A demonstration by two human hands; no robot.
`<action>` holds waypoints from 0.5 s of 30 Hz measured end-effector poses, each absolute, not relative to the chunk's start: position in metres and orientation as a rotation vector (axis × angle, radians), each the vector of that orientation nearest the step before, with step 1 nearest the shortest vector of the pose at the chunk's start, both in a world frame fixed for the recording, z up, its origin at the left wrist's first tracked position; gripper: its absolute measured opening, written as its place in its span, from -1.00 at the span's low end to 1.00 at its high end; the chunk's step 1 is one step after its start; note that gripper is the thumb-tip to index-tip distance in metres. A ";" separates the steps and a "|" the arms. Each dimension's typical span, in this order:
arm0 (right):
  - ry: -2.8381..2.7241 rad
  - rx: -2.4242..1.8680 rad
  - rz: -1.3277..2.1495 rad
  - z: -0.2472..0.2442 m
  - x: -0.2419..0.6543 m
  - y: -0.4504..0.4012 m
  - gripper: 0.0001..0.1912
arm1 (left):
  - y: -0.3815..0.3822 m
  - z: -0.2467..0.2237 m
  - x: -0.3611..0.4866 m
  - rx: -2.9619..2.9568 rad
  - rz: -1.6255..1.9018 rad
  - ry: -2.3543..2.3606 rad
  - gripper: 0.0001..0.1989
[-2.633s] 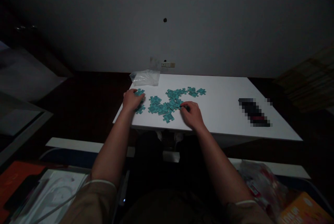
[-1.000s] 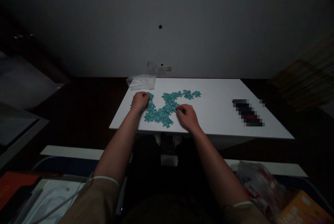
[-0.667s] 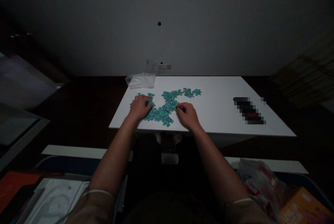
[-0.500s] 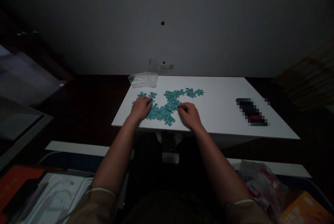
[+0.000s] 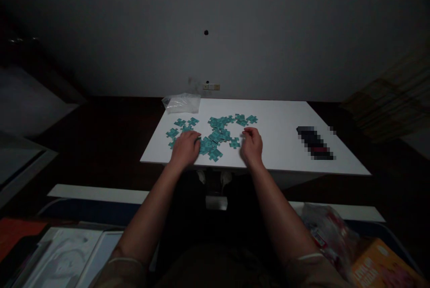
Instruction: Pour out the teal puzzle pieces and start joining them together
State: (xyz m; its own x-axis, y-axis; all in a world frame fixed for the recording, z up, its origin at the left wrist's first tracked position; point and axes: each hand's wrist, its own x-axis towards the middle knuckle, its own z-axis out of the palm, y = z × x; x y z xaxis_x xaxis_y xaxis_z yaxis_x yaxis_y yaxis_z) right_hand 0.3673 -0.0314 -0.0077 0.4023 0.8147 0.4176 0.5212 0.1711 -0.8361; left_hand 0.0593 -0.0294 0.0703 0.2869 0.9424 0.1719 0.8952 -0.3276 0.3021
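Teal jigsaw puzzle pieces (image 5: 220, 135) lie in a loose, overlapping heap on the white table (image 5: 282, 144). My left hand (image 5: 184, 148) rests palm down over the left part of the heap, its fingers loosely bent and a little apart; pieces under it are hidden. Just right of the heap is my right hand (image 5: 252, 145), raised slightly, with its fingers half curled and nothing visible in them. One jigsaw piece (image 5: 234, 143) lies at the heap's right side, close to that hand. Several pieces (image 5: 173, 133) are spread beyond my left hand.
A clear plastic bag (image 5: 183, 103) lies at the table's far left corner. Toward the right end is a dark, pixelated object (image 5: 314, 143). Beside me are an open white box (image 5: 63, 252) at left, and a plastic bag (image 5: 331, 229) and orange box (image 5: 383, 263) at right.
My right hand has drawn away to the right from the heap's edge, and a piece shows beside it. My left hand has shifted slightly right, uncovering pieces at the left.
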 end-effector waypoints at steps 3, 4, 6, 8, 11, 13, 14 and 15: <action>-1.243 -1.598 0.349 -0.008 0.374 -0.038 -0.55 | -0.056 0.059 0.078 2.442 0.450 1.644 -0.54; -1.311 -1.625 0.345 -0.007 0.375 -0.042 -0.53 | -0.063 0.056 0.084 2.445 0.444 1.640 -0.53; -1.479 -1.663 0.302 -0.004 0.379 -0.050 -0.46 | -0.071 0.050 0.093 2.444 0.444 1.646 -0.49; -1.653 -1.674 0.257 -0.001 0.382 -0.059 -0.39 | -0.074 0.046 0.100 2.443 0.452 1.656 -0.45; -1.878 -1.645 0.205 0.005 0.385 -0.073 -0.43 | -0.077 0.041 0.110 2.446 0.472 1.665 -0.43; -1.939 -1.645 0.172 0.007 0.385 -0.081 -0.52 | -0.080 0.038 0.119 2.455 0.490 1.658 -0.42; -1.940 -1.653 0.160 0.008 0.384 -0.085 -0.55 | -0.082 0.037 0.123 2.463 0.494 1.650 -0.41; -1.931 -1.660 0.152 0.009 0.383 -0.088 -0.57 | -0.084 0.036 0.129 2.473 0.492 1.639 -0.41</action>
State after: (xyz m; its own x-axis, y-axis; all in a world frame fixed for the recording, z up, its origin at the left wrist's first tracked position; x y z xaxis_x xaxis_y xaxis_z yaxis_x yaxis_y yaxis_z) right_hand 0.3832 -0.0877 0.0090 -0.0552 0.9350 0.3504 0.8684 0.2181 -0.4452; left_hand 0.1288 -0.0843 0.0359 0.3557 0.9141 0.1948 0.8703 -0.4000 0.2874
